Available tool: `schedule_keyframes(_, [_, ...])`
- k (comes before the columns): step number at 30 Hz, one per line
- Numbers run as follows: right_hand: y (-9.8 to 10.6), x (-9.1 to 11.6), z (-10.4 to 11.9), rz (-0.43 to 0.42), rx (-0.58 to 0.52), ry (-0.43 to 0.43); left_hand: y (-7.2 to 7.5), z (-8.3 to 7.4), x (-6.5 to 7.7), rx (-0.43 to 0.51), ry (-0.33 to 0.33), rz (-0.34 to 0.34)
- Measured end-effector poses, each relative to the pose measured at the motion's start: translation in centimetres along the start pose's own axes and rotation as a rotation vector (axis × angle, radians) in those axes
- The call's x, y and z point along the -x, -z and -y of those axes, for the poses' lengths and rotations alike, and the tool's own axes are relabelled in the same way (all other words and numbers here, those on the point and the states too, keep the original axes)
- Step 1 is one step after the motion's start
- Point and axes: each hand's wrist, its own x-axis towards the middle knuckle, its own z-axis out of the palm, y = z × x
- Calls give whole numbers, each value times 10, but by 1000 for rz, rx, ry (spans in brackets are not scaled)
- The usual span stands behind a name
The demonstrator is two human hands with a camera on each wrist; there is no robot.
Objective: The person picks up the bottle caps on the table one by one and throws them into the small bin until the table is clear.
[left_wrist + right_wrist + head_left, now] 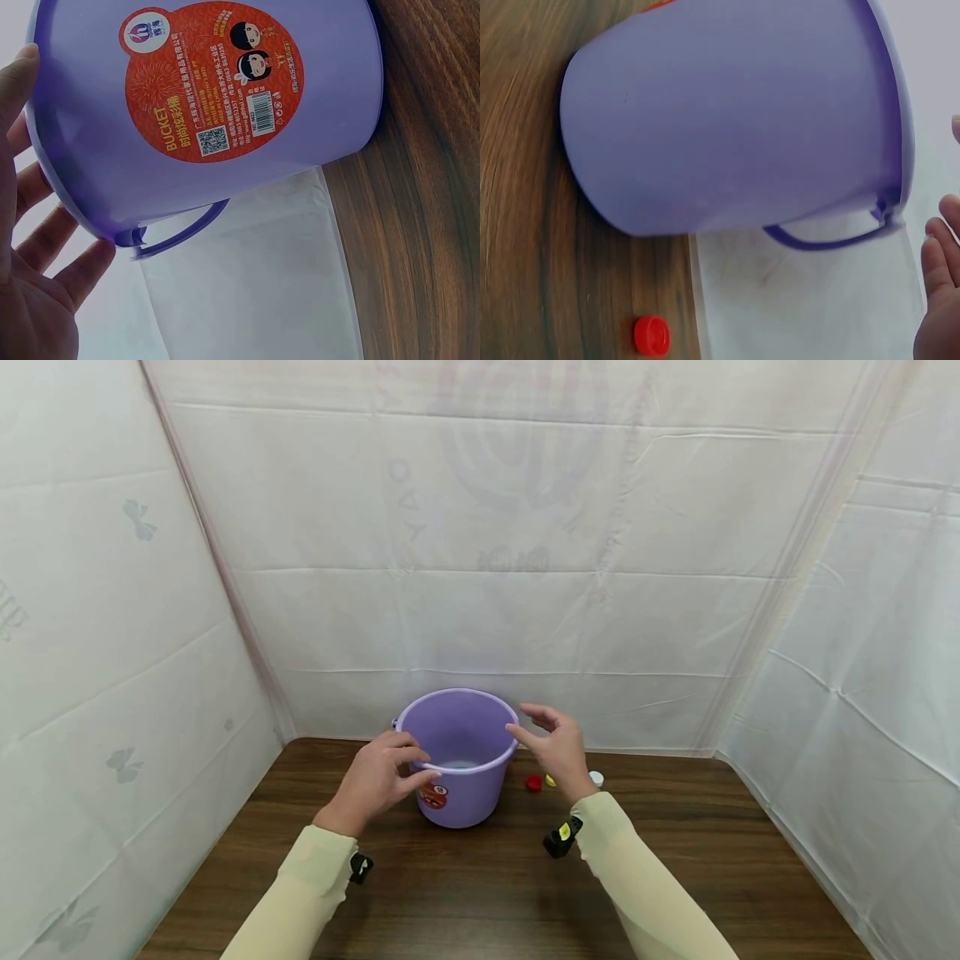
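A purple plastic bucket (465,797) stands upright on the wooden table, near the back wall. Its red label (217,82) faces the left wrist camera, and its handle (817,244) hangs down on the far side. My left hand (381,781) is at the bucket's front-left rim, its spread fingertips touching the edge and the thumb apart from them. At the right rim, my right hand (558,747) has thumb and fingers spread and relaxed, holding nothing. The right wrist view shows a gap between those fingers and the bucket. The bucket's inside is only partly visible.
Right of the bucket lie a red bottle cap (533,783), a yellow cap (551,781) partly behind my right hand, and a white cap (596,778). Pale sheeting (487,610) walls the back and sides of the brown table (450,893).
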Motion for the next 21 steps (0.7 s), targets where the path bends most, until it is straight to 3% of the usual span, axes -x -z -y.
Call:
schedule_keyframes(15, [33,7,-36,-62,-4,-9,0,1,0,-3,-1,0])
schedule_keyframes(21, [46,13,-53,-120,13,-65,-1,2,-1,2,2,6])
